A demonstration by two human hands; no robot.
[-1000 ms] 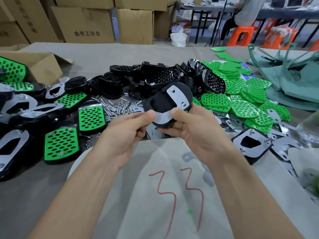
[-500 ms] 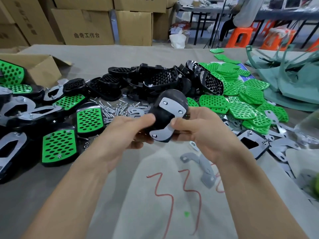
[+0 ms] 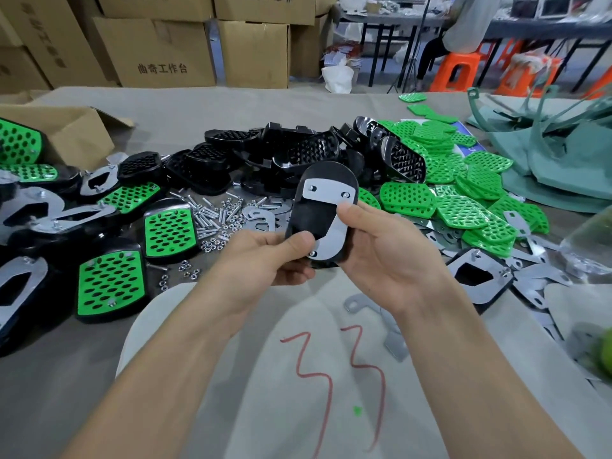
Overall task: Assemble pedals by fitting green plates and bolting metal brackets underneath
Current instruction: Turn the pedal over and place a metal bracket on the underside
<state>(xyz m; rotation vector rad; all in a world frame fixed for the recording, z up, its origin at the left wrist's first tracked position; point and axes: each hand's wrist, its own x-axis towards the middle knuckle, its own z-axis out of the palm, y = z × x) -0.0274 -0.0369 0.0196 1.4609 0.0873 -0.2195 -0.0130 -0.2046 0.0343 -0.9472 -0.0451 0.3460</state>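
Left hand (image 3: pixel 265 260) and right hand (image 3: pixel 390 256) are both clasped on one black oval plastic pedal body (image 3: pixel 308 217), which is held up over the middle of the cloth-covered table (image 3: pixel 198 104), nearer its front edge, with the underside turned to the camera. The left thumb is pressed on the pedal's lower end, with the fingers curled beneath. The right thumb is laid on the curved silver metal bracket (image 3: pixel 326 192) seated across that underside, and small fasteners are seen at three of its holes. Loose green perforated plastic plates (image 3: pixel 463 200) are heaped toward the right edge. Bare black pedal shells (image 3: pixel 281 154) are piled toward the far edge, and silver bolts and nuts (image 3: pixel 215 220) are scattered just in front of them. Finished green-topped pedals (image 3: pixel 111 283) are laid toward the left edge. A loose flat silver bracket (image 3: pixel 390 342) is seen just beside the right forearm
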